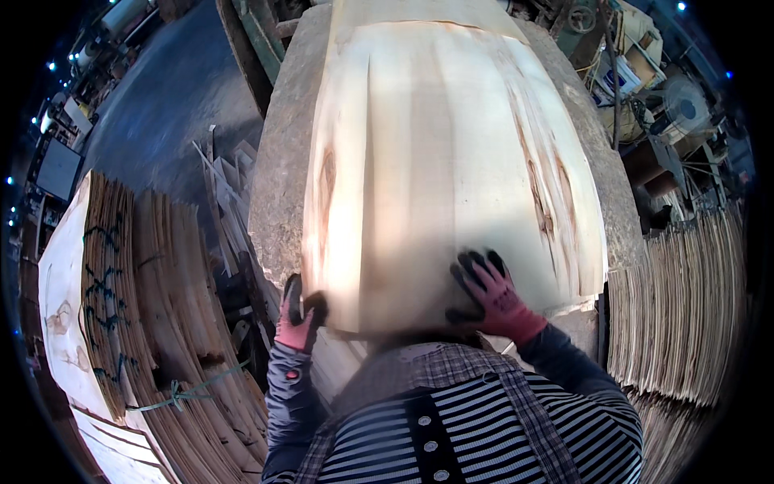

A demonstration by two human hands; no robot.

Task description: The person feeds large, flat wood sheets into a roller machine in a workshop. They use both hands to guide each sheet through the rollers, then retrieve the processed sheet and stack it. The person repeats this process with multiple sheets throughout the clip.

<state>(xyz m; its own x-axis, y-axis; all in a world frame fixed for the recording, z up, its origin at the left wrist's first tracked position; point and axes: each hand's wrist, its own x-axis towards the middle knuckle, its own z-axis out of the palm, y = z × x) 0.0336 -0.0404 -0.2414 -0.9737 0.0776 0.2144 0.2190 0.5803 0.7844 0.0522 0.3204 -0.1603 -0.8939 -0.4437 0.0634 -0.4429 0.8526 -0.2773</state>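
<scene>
On the bench, a single wide sheet of pale wood lies flat, its near edge just in front of the wearer's body. At the upper right, beyond the bench, a white bucket stands among clutter near a fan; the contents of the bucket cannot be made out.

Sheet: cream to light tan, with grain running lengthwise. A dark line runs down the left part. Brown streaks and a dark knot mark the right part; a brown patch marks the left edge. The left side is brightly lit, and a shadow covers the near middle. A ragged brown line crosses the far end.

Left hand: pink glove with black fingers, at the near left corner of the sheet. Thumb and fingers stand apart; whether they pinch the edge cannot be told.

Right hand: matching glove, palm down over the near right part of the sheet, fingers spread wide.

To the left, a stack of thin wood is tied with green cord. To the right stands a pile of similar layers
</scene>
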